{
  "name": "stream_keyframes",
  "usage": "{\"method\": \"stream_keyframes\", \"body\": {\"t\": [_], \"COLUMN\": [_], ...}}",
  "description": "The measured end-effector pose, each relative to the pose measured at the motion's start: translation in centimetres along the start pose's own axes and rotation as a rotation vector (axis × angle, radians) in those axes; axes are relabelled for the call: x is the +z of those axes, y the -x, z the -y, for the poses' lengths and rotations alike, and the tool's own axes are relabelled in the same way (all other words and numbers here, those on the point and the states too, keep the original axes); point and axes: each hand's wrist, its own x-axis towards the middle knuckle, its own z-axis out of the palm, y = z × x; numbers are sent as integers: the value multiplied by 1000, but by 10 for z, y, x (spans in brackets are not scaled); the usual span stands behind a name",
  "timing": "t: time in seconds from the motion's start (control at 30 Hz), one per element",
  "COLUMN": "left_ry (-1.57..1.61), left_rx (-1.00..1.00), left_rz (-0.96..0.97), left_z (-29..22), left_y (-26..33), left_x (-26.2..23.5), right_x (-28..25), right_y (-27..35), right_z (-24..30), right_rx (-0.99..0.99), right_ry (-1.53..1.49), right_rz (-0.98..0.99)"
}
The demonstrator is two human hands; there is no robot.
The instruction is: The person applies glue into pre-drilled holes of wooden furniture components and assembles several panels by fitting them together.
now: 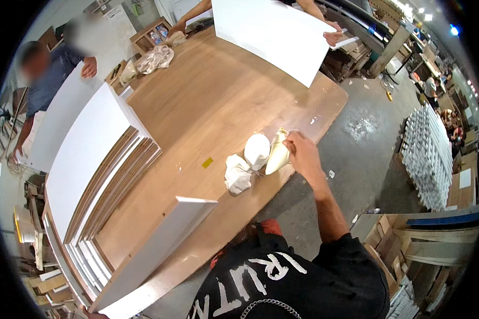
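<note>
My right hand is closed at the side of a cream cone-shaped bag near the table's right edge, its fingertips pressed on the bag. Two white cloth-wrapped bundles, a rounder one and a crumpled one, lie just left of the cone. At the lower left, only part of my left hand shows, gripping the near end of a long white panel. That panel stands on its edge along the table's near side.
A stack of white boards stands left on the brown table. Across it, another person's hands hold a white panel; a person stands at the left beside another board. A crumpled cloth lies at the far edge. White stacked strips stand right.
</note>
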Motion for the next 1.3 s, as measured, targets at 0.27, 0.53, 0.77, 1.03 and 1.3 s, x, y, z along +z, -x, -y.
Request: {"method": "stream_keyframes", "body": {"t": [0.27,0.53,0.77,1.03,1.3], "left_ry": [4,27,853,859,807], "left_rx": [-117,196,53,-70,10], "left_rz": [-164,32,487,634,753], "left_z": [110,175,113,55,48], "left_y": [-49,-73,-37,-10,-27], "left_x": [-78,-86,-75,-106,-119], "right_x": [-152,-8,-71,93,147], "right_y": [7,74,175,260,286], "right_z": [81,161,355,523,569], "right_rx": [-260,-413,-548,-158,-168], "right_ry": [-791,-2387,-2067,-2067,-1753], "right_rz": [-331,51,201,569,380]}}
